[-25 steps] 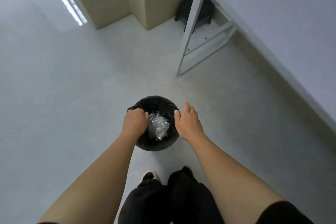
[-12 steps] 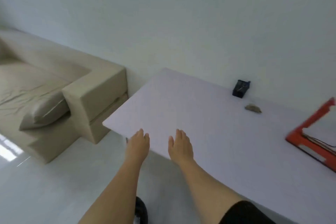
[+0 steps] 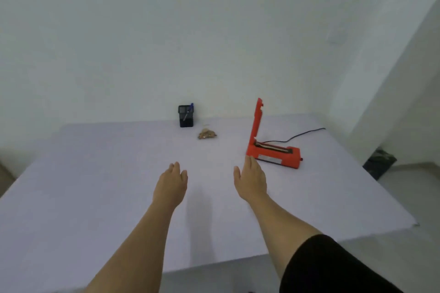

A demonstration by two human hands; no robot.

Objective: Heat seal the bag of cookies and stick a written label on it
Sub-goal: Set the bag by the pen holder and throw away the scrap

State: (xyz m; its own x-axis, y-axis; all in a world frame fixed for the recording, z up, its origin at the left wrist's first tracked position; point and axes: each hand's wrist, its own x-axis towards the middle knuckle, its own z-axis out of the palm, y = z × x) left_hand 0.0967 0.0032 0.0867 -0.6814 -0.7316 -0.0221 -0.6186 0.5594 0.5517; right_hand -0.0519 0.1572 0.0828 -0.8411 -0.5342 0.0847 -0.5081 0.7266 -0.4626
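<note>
A small clear bag of brown cookies lies near the far edge of the pale table. To its right stands a red heat sealer with its lid arm raised upright. Behind the bag, a black pen holder holds a blue pen. My left hand and my right hand hover over the table's middle, fingers extended and holding nothing. The right hand's fingertips are just in front of the sealer's left end. No label is visible.
The sealer's black cable runs back and right across the table. A dark bin sits on the floor past the table's right edge. White walls close the back and right sides.
My view swung up from a black floor bin to the table. Both hands left the bin's rim and now reach out over the tabletop, empty.
</note>
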